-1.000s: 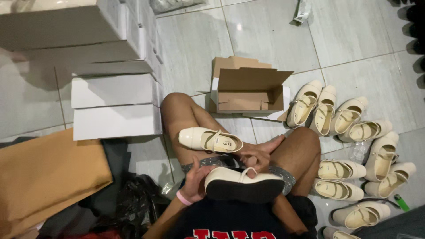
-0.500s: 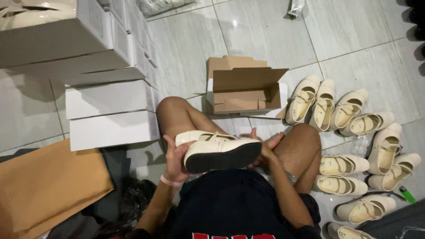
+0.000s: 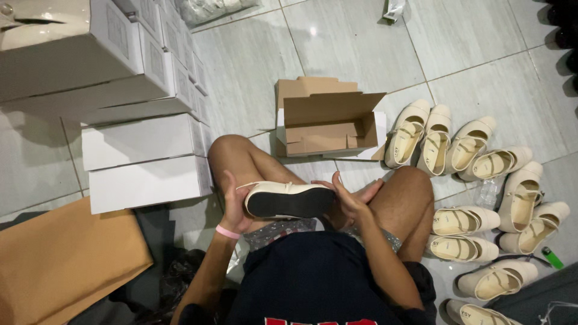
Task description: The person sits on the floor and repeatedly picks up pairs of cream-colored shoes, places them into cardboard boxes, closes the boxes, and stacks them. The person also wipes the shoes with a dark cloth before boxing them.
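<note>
I sit cross-legged on a tiled floor and hold a cream shoe (image 3: 288, 198) over my lap, its black sole turned up toward me. My left hand (image 3: 233, 204) grips the shoe's left end; a pink band is on that wrist. My right hand (image 3: 349, 198) holds the right end with fingers spread along the sole. A second cream shoe seems to lie pressed behind the first; I cannot tell for sure. An open brown cardboard box (image 3: 328, 120) stands empty just beyond my knees.
Stacked white shoe boxes (image 3: 144, 156) rise at the left. Several cream strap shoes (image 3: 469, 150) lie in rows on the floor at the right, with a green lighter (image 3: 551, 257) near them. A brown paper sheet (image 3: 60, 265) lies at lower left.
The shoe I held low in my lap came up, and the one lying on my leg is no longer seen apart. Both hands now hold the shoes sole-up between my knees.
</note>
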